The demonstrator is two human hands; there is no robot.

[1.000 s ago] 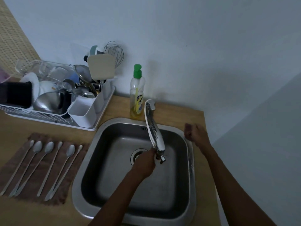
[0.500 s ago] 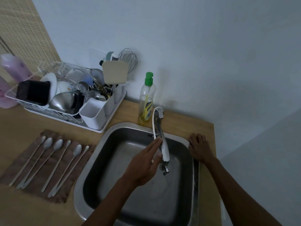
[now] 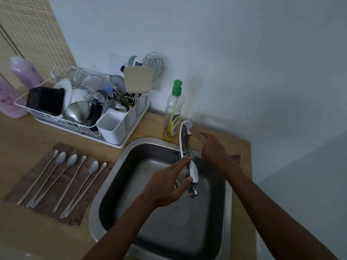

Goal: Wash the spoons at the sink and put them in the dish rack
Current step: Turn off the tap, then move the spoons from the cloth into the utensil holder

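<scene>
The fingers [image 3: 180, 162] of our left hand [image 3: 167, 184] are straight and held together, their tips laid against the faucet spout [image 3: 194, 170]. The thumb stands apart from them and touches the same spout lower down, near the outlet. Nothing curls round the spout, and the hand carries no spoon. This contact matches the frame half a second earlier. The change is in our right hand [image 3: 214, 149]: it has left the sink rim, where it lay flat, and now sits just beside the faucet lever [image 3: 187, 126]. Its fingers [image 3: 204, 135] are spread and straight and hold nothing; we cannot tell whether a fingertip touches the lever. We judge this as preparation to operate the water, so washing has not begun; whether water runs from the outlet is not readable. The sink [image 3: 178, 231] lies directly beneath the left fingers. The spoons [image 3: 72, 160] lie well to the left of those fingers, side by side on a brown cloth [image 3: 77, 212]. There are six, all long-handled: three with broad metal bowls, three with small heads. The crowded dish rack [image 3: 117, 145] stands beyond the spoons, left of the dish soap bottle [image 3: 172, 113].
</scene>
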